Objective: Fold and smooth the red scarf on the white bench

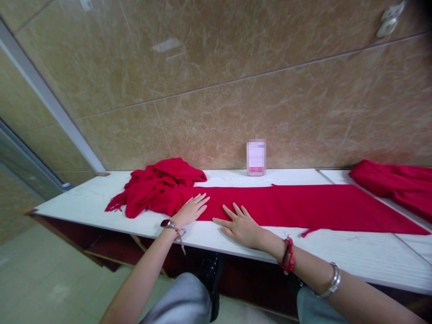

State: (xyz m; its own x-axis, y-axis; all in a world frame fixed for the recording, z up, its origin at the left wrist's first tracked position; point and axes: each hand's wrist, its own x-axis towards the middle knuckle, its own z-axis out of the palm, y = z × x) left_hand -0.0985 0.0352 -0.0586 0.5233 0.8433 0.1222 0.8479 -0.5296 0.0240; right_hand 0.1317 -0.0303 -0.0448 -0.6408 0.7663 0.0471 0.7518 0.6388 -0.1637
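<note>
A red scarf [303, 204] lies flat and folded lengthwise along the white tabletop, its right end running out to a slanted point. At its left end the cloth is bunched up, with a fringe showing. My left hand [191, 209] rests flat on the scarf beside the bunched part, fingers stretched out. Just to the right, my right hand [241, 227] has its fingers spread over the scarf's near edge, with the heel of the hand by the white surface. Neither hand grasps the cloth. A small red tuft sticks out from the scarf's near edge.
More red cloth [398, 184] lies at the right end of the white tabletop [84, 198]. A phone-like upright object [256, 157], blurred, leans against the tan tiled wall [209, 121]. Dark open shelves [114, 247] sit below the top. A wall socket [389, 20] is at upper right.
</note>
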